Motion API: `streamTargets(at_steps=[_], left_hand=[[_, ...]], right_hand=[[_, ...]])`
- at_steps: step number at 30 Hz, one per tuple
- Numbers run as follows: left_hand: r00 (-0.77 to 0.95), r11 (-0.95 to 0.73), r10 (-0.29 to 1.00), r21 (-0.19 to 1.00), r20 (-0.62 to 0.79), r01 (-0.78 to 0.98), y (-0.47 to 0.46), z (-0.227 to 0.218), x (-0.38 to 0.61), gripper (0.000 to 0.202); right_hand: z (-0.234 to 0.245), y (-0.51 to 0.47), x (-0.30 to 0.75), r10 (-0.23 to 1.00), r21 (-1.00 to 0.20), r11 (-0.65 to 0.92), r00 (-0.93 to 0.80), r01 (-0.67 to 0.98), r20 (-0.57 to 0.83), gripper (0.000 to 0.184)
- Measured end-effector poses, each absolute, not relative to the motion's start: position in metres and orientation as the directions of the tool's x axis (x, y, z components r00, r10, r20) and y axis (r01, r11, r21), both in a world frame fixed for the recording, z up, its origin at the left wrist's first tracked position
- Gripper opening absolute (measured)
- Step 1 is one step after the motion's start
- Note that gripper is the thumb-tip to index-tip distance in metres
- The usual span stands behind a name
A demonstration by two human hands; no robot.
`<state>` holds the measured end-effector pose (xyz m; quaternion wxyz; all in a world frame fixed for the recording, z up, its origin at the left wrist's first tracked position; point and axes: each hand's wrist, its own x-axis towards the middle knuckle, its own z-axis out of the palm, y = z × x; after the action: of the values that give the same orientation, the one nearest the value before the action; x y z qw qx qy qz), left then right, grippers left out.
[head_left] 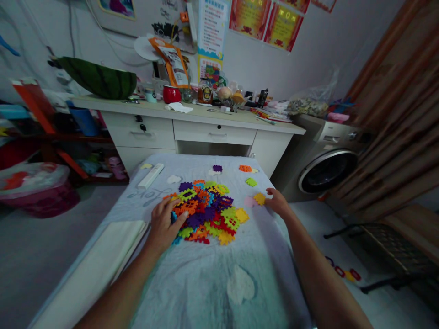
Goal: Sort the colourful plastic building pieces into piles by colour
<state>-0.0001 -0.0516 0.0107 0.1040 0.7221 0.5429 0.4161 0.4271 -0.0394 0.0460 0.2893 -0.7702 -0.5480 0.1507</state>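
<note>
A heap of flat, notched plastic pieces (206,211) in purple, orange, green, yellow and red lies on a pale blue cloth-covered surface (206,278). My left hand (165,224) rests flat on the heap's left edge, fingers spread over orange and purple pieces. My right hand (278,202) reaches to the right of the heap, its fingertips touching a loose yellow piece (259,198) beside a pale pink one (249,201). Loose pieces lie farther off: a green one (251,182), an orange one (245,168) and a purple one (217,168).
A white remote-like bar (151,176) lies at the cloth's far left and a folded white cloth (103,260) at its near left. Beyond stands a cluttered white desk (212,132) with a watermelon (99,80). A washing machine (325,160) stands to the right.
</note>
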Motion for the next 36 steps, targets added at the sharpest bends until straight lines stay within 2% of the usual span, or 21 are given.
streamTargets(at_steps=[3,6,12,17,19,22,26,28,31,33,36], left_hand=[[0.06,-0.39,0.869,0.604,0.491,0.695,-0.051,0.01,0.0,0.039],[0.056,-0.391,0.866,0.604,0.496,0.694,-0.05,0.009,0.0,0.04],[0.057,-0.381,0.871,0.595,0.489,0.708,-0.052,0.011,0.0,0.041],[0.068,-0.381,0.872,0.587,0.485,0.715,-0.054,0.014,0.001,0.042],[0.084,-0.388,0.87,0.57,0.486,0.724,-0.055,0.015,0.002,0.044],[0.116,-0.405,0.859,0.522,0.499,0.751,-0.058,0.018,0.003,0.047],[0.153,-0.433,0.83,0.448,0.536,0.782,-0.061,0.02,0.004,0.052],[0.167,-0.442,0.821,0.422,0.547,0.792,-0.062,0.02,0.004,0.054],[0.177,-0.444,0.818,0.404,0.548,0.8,-0.062,0.019,0.004,0.053],[0.186,-0.444,0.82,0.398,0.54,0.803,-0.061,0.019,0.004,0.054],[0.194,-0.446,0.823,0.396,0.534,0.803,-0.061,0.019,0.004,0.053]], right_hand=[[0.035,-0.047,0.423,0.963,-0.477,-0.153,0.24,0.866,0.127,0.048],[0.027,-0.049,0.417,0.971,-0.381,-0.09,0.166,0.92,0.173,0.044],[0.015,-0.047,0.413,0.943,-0.408,-0.048,0.177,0.912,0.283,0.031],[0.02,-0.049,0.409,0.921,-0.376,-0.049,0.188,0.925,0.341,0.032],[0.027,-0.051,0.403,0.928,-0.369,-0.006,0.143,0.929,0.344,0.026],[0.039,-0.056,0.391,0.969,-0.411,0.174,-0.081,0.895,0.233,0.018],[0.045,-0.063,0.371,0.943,-0.462,0.33,-0.31,0.823,0.121,0.041],[0.046,-0.065,0.364,0.93,-0.438,0.362,-0.349,0.823,0.113,0.042],[0.047,-0.066,0.358,0.931,-0.423,0.363,-0.342,0.83,0.128,0.028],[0.048,-0.066,0.359,0.94,-0.475,0.338,-0.313,0.812,0.135,0.02],[0.047,-0.065,0.369,0.961,-0.64,0.266,-0.255,0.721,0.112,0.009]])
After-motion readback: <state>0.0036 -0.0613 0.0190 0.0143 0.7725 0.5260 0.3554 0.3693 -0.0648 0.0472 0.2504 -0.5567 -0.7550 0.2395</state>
